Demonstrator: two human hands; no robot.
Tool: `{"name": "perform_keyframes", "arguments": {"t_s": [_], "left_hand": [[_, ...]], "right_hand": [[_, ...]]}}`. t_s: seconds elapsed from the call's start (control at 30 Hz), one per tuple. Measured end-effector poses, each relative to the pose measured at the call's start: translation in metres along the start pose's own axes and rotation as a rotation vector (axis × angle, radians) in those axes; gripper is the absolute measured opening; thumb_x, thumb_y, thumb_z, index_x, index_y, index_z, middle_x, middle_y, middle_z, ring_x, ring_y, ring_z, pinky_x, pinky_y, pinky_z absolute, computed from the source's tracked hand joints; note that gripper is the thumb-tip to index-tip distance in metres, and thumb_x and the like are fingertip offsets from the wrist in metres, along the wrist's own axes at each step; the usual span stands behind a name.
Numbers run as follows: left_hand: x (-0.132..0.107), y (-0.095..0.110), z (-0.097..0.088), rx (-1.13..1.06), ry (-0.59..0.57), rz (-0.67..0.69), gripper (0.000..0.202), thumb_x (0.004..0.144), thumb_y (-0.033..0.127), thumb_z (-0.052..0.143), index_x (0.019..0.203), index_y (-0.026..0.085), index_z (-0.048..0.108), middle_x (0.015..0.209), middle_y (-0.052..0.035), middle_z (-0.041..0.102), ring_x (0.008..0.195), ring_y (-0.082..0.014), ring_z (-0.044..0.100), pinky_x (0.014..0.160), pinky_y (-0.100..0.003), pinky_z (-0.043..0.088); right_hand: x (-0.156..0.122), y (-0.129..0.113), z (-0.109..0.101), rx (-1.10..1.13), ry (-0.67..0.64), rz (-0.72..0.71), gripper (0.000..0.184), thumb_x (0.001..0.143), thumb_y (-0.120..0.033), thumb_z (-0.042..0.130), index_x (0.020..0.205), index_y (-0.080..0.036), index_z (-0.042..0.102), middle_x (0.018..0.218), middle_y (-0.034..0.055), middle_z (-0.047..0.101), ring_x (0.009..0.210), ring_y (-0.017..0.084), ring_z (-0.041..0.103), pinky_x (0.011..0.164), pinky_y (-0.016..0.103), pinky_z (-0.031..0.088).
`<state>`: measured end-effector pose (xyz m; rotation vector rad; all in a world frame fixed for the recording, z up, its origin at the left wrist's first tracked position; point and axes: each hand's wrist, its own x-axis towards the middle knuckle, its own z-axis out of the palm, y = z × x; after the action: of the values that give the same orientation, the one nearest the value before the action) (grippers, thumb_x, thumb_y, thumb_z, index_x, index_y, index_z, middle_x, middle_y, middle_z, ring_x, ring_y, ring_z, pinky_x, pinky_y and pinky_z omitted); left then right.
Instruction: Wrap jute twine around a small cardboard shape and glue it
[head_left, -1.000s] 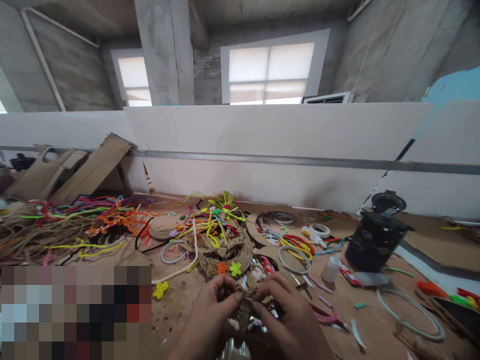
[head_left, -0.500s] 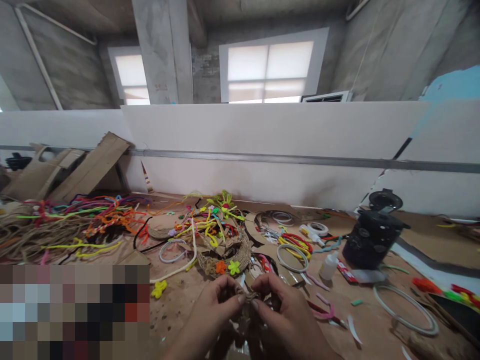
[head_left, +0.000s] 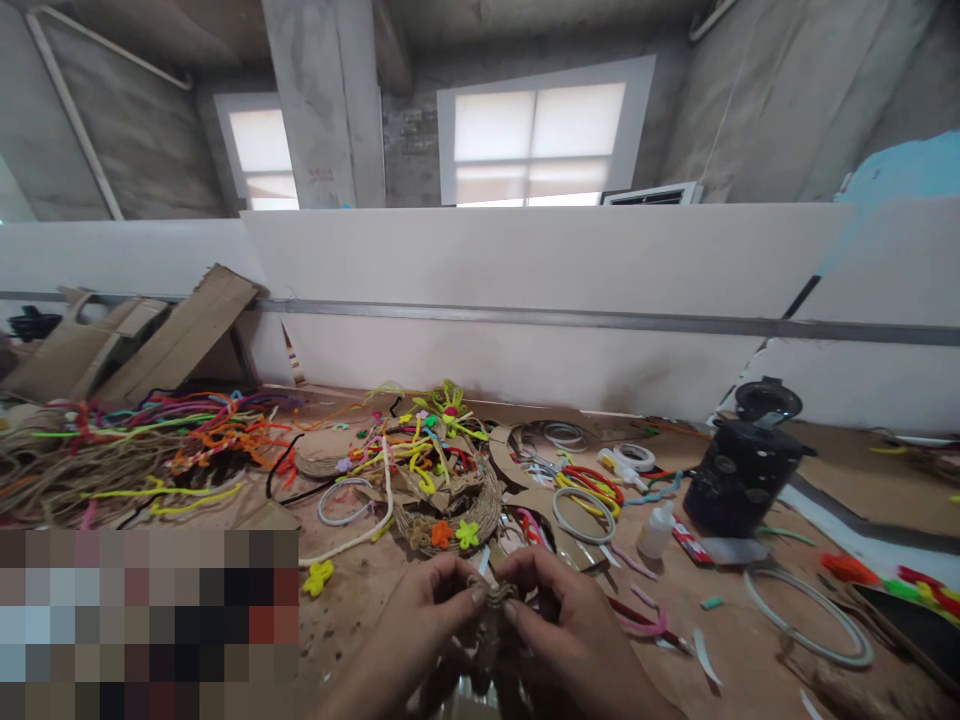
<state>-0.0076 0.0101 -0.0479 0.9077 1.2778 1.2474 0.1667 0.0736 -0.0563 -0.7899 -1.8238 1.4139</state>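
Observation:
At the bottom middle, my left hand (head_left: 424, 625) and my right hand (head_left: 574, 635) meet fingertip to fingertip over the brown table (head_left: 360, 600). Both pinch a small bundle of brown jute twine (head_left: 495, 592) that hangs down between them. Just beyond my fingers lies a twine-wrapped ring (head_left: 457, 515) with an orange and a green felt flower on it, under a tangle of bright pipe cleaners (head_left: 427, 440).
A large heap of pipe cleaners and loose twine (head_left: 127, 450) spreads at the left, with cardboard sheets (head_left: 157, 335) behind. To the right lie white rings (head_left: 585, 515), a small glue bottle (head_left: 656, 530), a black lidded container (head_left: 742, 470) and a big wire ring (head_left: 810, 615). A white partition wall (head_left: 525, 300) backs the table.
My hands have stayed together on the twine, the fingers shifting slightly as they work it. The view has drifted a little.

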Motion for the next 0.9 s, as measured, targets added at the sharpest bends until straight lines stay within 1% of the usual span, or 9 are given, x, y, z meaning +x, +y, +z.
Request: {"name": "perform_keyframes", "arguments": {"t_s": [0.1,0.2,0.3,0.43,0.6,0.7,0.73,0.8,0.9], "left_hand": [[0.001,-0.003,0.0,-0.009,-0.002,-0.022,0.052,0.061,0.059,0.087,0.078,0.014,0.068,0.066,-0.0008,0.064,0.059,-0.0165,0.061,0.053,-0.027,0.05],[0.002,-0.009,0.002,-0.08,0.022,-0.021,0.055,0.058,0.063,0.087,0.074,0.015,0.066,0.064,-0.0002,0.063,0.056,-0.0164,0.06,0.05,-0.028,0.051],[0.004,-0.015,0.004,-0.143,0.048,-0.02,0.054,0.057,0.062,0.089,0.072,0.016,0.066,0.064,0.0007,0.061,0.056,-0.0153,0.058,0.048,-0.026,0.051],[0.004,-0.019,0.005,-0.18,0.067,-0.015,0.049,0.06,0.057,0.09,0.072,0.016,0.065,0.063,0.0015,0.06,0.055,-0.0131,0.056,0.047,-0.024,0.051],[0.004,-0.018,0.003,-0.196,-0.003,-0.047,0.049,0.064,0.058,0.087,0.075,0.017,0.064,0.066,0.0012,0.061,0.054,-0.0151,0.059,0.049,-0.029,0.056],[0.002,-0.012,0.003,-0.161,-0.04,-0.024,0.048,0.07,0.06,0.083,0.08,0.016,0.066,0.069,0.0007,0.063,0.058,-0.0148,0.061,0.052,-0.027,0.054],[0.001,-0.01,0.002,-0.124,-0.047,-0.012,0.05,0.07,0.061,0.084,0.081,0.016,0.067,0.07,0.0,0.064,0.059,-0.015,0.061,0.054,-0.026,0.053],[-0.001,-0.006,0.003,-0.041,-0.052,0.005,0.055,0.063,0.063,0.087,0.082,0.014,0.069,0.069,-0.0016,0.067,0.061,-0.0157,0.063,0.056,-0.026,0.052],[-0.001,-0.006,0.003,0.009,-0.027,0.017,0.06,0.055,0.064,0.091,0.077,0.013,0.069,0.066,-0.003,0.069,0.06,-0.0165,0.063,0.056,-0.025,0.049]], "right_hand": [[0.0,-0.002,-0.001,-0.11,0.028,-0.014,0.016,0.077,-0.023,0.061,0.091,-0.019,0.068,0.084,0.0045,0.071,0.072,0.02,0.061,0.064,0.029,0.044],[0.0,-0.003,-0.002,-0.137,0.042,-0.024,0.017,0.076,-0.024,0.059,0.09,-0.019,0.067,0.083,0.0047,0.07,0.071,0.02,0.061,0.063,0.029,0.044],[-0.001,-0.004,-0.001,-0.144,0.038,-0.035,0.019,0.076,-0.028,0.059,0.091,-0.018,0.067,0.084,0.0063,0.07,0.073,0.021,0.062,0.064,0.031,0.044],[-0.001,-0.005,0.0,-0.127,0.03,-0.033,0.02,0.076,-0.028,0.058,0.091,-0.018,0.068,0.085,0.0069,0.071,0.075,0.022,0.063,0.067,0.032,0.045],[-0.001,-0.005,-0.001,-0.11,0.035,-0.018,0.019,0.077,-0.027,0.06,0.093,-0.018,0.068,0.085,0.007,0.072,0.074,0.022,0.063,0.065,0.031,0.045],[-0.001,-0.003,-0.001,-0.105,0.018,-0.017,0.016,0.08,-0.027,0.062,0.092,-0.018,0.068,0.086,0.0067,0.072,0.075,0.022,0.064,0.066,0.03,0.046],[-0.001,-0.002,-0.001,-0.095,0.01,-0.013,0.015,0.08,-0.027,0.063,0.092,-0.019,0.068,0.086,0.0064,0.072,0.075,0.022,0.065,0.066,0.03,0.046],[-0.002,-0.001,0.0,-0.063,-0.001,-0.005,0.013,0.082,-0.028,0.064,0.091,-0.019,0.068,0.085,0.0052,0.072,0.075,0.021,0.065,0.066,0.029,0.046],[-0.001,-0.001,-0.001,-0.063,0.001,-0.011,0.019,0.08,-0.026,0.069,0.098,-0.021,0.069,0.085,0.0042,0.072,0.074,0.02,0.063,0.065,0.029,0.044]]}}
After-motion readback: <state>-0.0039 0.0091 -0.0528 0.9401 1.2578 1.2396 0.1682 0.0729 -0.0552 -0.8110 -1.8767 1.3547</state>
